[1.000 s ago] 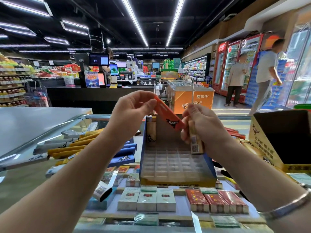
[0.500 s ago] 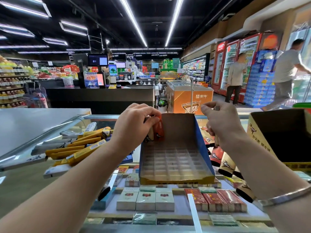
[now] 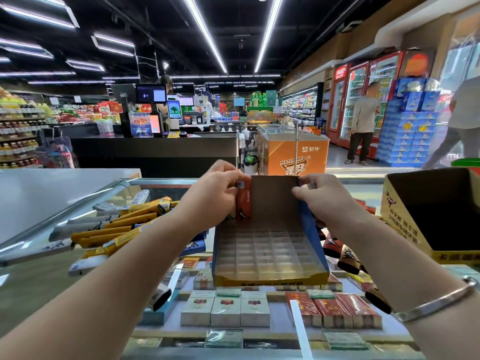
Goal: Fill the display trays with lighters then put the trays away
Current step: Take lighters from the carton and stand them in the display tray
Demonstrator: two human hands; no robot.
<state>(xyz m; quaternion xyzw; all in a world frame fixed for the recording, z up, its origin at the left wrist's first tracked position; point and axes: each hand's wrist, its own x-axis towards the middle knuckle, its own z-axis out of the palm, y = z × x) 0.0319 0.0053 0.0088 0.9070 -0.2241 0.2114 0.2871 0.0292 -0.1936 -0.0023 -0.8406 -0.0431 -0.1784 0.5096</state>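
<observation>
A blue-sided cardboard display tray with a clear plastic grid of small cells sits on a glass shop counter, its brown back panel standing upright at the far end. The left hand curls its fingers round an upright orange lighter at the tray's far left corner, against the back panel. The right hand pinches the back panel's far right top corner; something pale shows under its fingers, too blurred to identify.

Left of the tray, a loose heap of yellow, grey and blue lighters lies on the glass. Just right of the tray lie red and black lighters, and beyond them stands an open yellow cardboard box. Under the glass, near the viewer, are rows of white and red cigarette packs.

Beyond the counter stretches a supermarket: a dark checkout desk with screens, an orange chest freezer, red drink fridges on the far right, and long ceiling strip lights.
</observation>
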